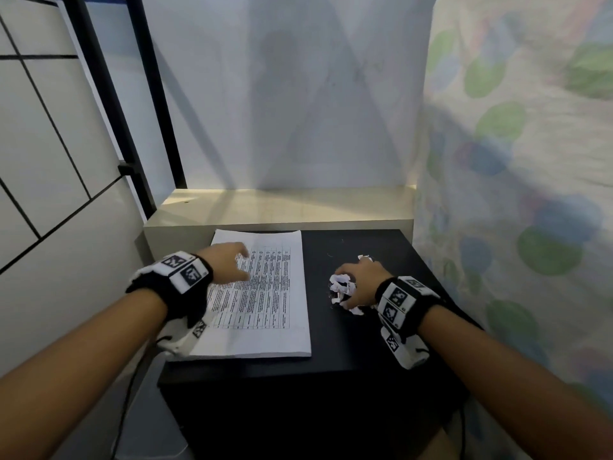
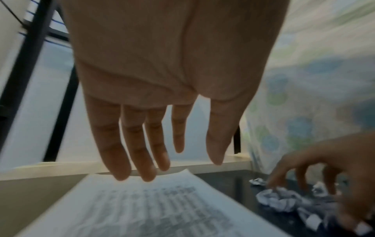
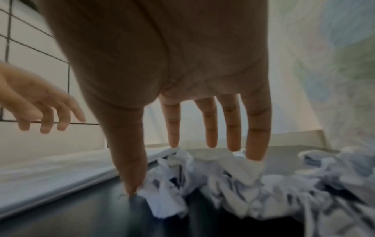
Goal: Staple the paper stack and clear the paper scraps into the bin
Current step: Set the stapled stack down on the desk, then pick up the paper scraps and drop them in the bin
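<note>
At lower centre of the head view, on a black table (image 1: 348,343): the paper stack (image 1: 265,293) lies flat, printed table face up, its far edge against a pale ledge (image 1: 265,210). To its right in the frame, well apart from it, a heap of crumpled paper scraps (image 1: 341,288).

Right hand (image 1: 360,280) is down on the scraps, fingers spread and only slightly bent. In the right wrist view the thumb tip touches the table beside one scrap and the little finger rests on another; nothing is clenched yet. Looks like the start of a gather.

Left hand (image 1: 229,262) hovers over the upper left part of the stack, fingers straight and loose, holding nothing. Whether it touches the sheet I cannot tell.

No stapler and no bin visible in any view (so I cannot tell whether the stack has been stapled).

Risks, as judged from here:
- Scraps are small and loose; a one-handed scoop may leave bits behind or shed them over the right table edge.
- One stray piece (image 1: 365,258) lies beyond the fingers, easily missed.
- A sweep toward the stack could nudge sheets out of line.
</note>
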Tool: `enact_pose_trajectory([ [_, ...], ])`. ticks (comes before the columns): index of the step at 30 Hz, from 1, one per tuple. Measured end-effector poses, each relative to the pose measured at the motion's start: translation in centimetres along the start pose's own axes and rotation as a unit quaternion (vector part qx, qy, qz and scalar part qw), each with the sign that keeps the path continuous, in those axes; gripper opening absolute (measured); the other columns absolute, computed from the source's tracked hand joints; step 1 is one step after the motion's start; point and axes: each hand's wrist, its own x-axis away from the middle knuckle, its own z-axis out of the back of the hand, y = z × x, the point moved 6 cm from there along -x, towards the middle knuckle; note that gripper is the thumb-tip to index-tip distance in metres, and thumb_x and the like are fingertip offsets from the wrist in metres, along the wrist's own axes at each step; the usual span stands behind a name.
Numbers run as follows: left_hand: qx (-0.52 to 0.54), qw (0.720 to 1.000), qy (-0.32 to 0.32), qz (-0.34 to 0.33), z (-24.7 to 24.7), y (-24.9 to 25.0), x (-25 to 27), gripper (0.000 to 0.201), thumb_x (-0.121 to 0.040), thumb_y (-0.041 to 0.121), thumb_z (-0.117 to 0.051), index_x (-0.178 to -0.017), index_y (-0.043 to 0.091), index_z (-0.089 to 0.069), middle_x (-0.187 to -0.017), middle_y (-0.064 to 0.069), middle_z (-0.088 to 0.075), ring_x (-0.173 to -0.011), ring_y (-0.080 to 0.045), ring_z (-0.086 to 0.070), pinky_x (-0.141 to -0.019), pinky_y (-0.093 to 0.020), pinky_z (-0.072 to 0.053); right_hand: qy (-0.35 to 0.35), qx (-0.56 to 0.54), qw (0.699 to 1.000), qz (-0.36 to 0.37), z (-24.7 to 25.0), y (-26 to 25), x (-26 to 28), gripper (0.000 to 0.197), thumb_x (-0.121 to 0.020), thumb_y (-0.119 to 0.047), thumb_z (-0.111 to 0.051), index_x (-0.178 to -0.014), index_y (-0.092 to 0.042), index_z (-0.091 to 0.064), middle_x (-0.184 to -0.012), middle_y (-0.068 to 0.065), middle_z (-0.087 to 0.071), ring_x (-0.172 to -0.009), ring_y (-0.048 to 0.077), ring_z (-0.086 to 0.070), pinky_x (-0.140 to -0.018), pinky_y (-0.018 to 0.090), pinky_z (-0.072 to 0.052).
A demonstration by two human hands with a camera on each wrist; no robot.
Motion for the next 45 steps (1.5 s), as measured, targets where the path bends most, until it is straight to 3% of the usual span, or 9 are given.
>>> enact_pose_trajectory([
  [4,0.0,0.995,-0.023,-0.093,-1.4,7.0,-0.7,0.048,-0.088,0.03,-0.063,-0.132,0.02,-0.049,-0.128,-0.003,-0.059,-0.119,-0.02,-0.055,-0.102,-0.03,-0.04,-0.014,-0.04,0.999,0.026,-0.2,0.1,-0.9,0.049,-0.08,-0.021,-0.069,-0.127,-0.021,-0.056,-0.132,0.004,-0.054,-0.117,0.021,-0.053,-0.096,0.029,-0.046],
  [8,-0.011,0.99,-0.057,-0.131,-4.3,11.3,-2.6,0.044,-0.087,0.025,-0.064,-0.129,0.017,-0.052,-0.13,-0.004,-0.058,-0.12,-0.022,-0.055,-0.1,-0.031,-0.042,0.013,-0.089,0.996,0.013,-0.2,1.2,-1.6,0.027,-0.079,-0.008,-0.067,-0.105,-0.015,-0.07,-0.087,-0.005,-0.055,-0.088,0.012,-0.052,-0.075,0.023,-0.043],
  [14,-0.05,0.985,-0.073,-0.146,-6.7,13.9,-5.1,0.052,-0.082,0.022,-0.069,-0.13,0.011,-0.052,-0.131,-0.009,-0.058,-0.119,-0.026,-0.056,-0.093,-0.028,-0.046,0.083,-0.185,0.978,-0.044,2.0,5.1,-2.6,0.019,-0.077,-0.013,-0.072,-0.096,-0.015,-0.073,-0.088,0.001,-0.063,-0.081,0.013,-0.057,-0.067,0.022,-0.048],
  [22,-0.07,0.982,-0.102,-0.145,-8.2,14.9,-7.0,0.054,-0.073,0.025,-0.076,-0.122,0.007,-0.06,-0.123,-0.012,-0.063,-0.113,-0.029,-0.061,-0.094,-0.036,-0.052,0.087,-0.11,0.981,-0.136,2.9,9.8,-4.3,0.022,-0.078,-0.011,-0.07,-0.099,-0.014,-0.072,-0.11,0.005,-0.069,-0.101,0.021,-0.064,-0.087,0.03,-0.056],
  [30,-0.035,0.972,-0.121,-0.198,-9.3,16.1,-7.2,0.063,-0.074,0.026,-0.077,-0.131,0.02,-0.052,-0.129,-0.012,-0.051,-0.122,-0.026,-0.047,-0.101,-0.035,-0.046,0.124,-0.09,0.987,-0.055,3.8,6.7,-4.6,0.022,-0.08,-0.011,-0.061,-0.099,-0.018,-0.07,-0.113,0.004,-0.061,-0.106,0.023,-0.059,-0.092,0.036,-0.051],
  [34,-0.068,0.971,-0.108,-0.202,-9.2,16.4,-6.9,0.057,-0.072,0.027,-0.079,-0.122,0.012,-0.057,-0.129,-0.014,-0.046,-0.119,-0.032,-0.048,-0.098,-0.036,-0.045,0.063,-0.094,0.993,-0.031,2.3,4.6,-5.6,0.024,-0.085,-0.006,-0.054,-0.099,-0.01,-0.073,-0.11,0.009,-0.07,-0.102,0.026,-0.065,-0.091,0.036,-0.054],
  [39,-0.082,0.972,-0.071,-0.21,-8.9,16.5,-7.5,0.044,-0.08,0.014,-0.071,-0.122,0.009,-0.06,-0.127,-0.013,-0.056,-0.12,-0.028,-0.051,-0.095,-0.03,-0.043,-0.024,-0.013,0.997,-0.066,0.0,4.2,-6.2,0.03,-0.088,-0.01,-0.052,-0.115,-0.004,-0.062,-0.128,0.014,-0.058,-0.119,0.031,-0.054,-0.105,0.042,-0.042],
  [43,-0.072,0.977,-0.067,-0.187,-8.7,16.2,-7.9,0.039,-0.079,0.016,-0.072,-0.115,0.007,-0.063,-0.121,-0.012,-0.064,-0.114,-0.028,-0.058,-0.092,-0.033,-0.047,-0.025,-0.003,0.999,-0.031,-0.7,3.3,-5.8,0.018,-0.09,-0.009,-0.047,-0.08,-0.004,-0.061,-0.127,0.016,-0.058,-0.122,0.031,-0.05,-0.106,0.04,-0.039],
  [45,-0.05,0.982,-0.066,-0.17,-8.7,15.9,-8.0,0.042,-0.078,0.019,-0.073,-0.116,0.008,-0.061,-0.122,-0.01,-0.064,-0.114,-0.027,-0.059,-0.091,-0.033,-0.047,-0.016,-0.048,0.999,0.007,-0.7,3.0,-5.8,0.027,-0.088,-0.005,-0.048,-0.103,-0.008,-0.071,-0.123,0.01,-0.064,-0.117,0.027,-0.057,-0.103,0.035,-0.045],
])
